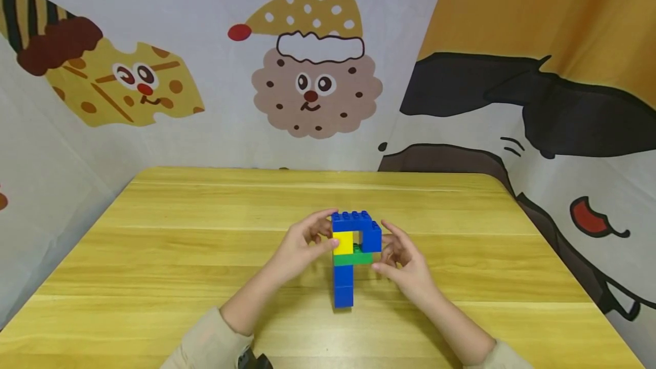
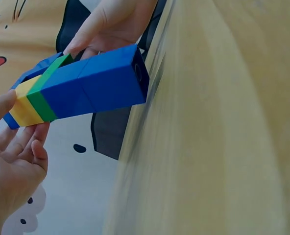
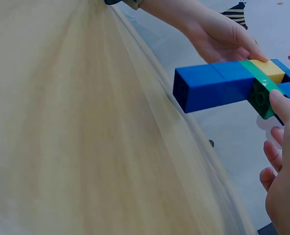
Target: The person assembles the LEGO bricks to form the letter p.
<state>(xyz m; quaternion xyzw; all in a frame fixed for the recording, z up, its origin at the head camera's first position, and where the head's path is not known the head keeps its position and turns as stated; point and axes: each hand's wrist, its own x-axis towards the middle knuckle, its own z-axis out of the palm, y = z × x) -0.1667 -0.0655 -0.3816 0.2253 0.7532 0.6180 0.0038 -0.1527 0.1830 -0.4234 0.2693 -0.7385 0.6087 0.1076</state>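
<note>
A P-shaped stack of toy building blocks [image 1: 343, 276] is held up over the table, its underside showing in both wrist views. Two blue blocks [image 2: 96, 81] form its stem. Above them come a green block [image 1: 353, 259], a yellow block [image 1: 345, 242] and a long studded blue block [image 1: 351, 224] across the top. Another blue block [image 1: 372, 240] sits at the right side. My left hand [image 1: 299, 246] pinches the stack, thumb on the yellow block, fingers behind. At the green block's right end rests the thumb of my right hand [image 1: 407, 263]; its other fingers curve loosely beside the stack.
The wooden table [image 1: 179, 255] spreads out beneath both hands, its far edge near the wall. A cloth printed with cartoon figures [image 1: 318, 90] hangs behind it. A dark device [image 1: 253, 359] is at the left sleeve.
</note>
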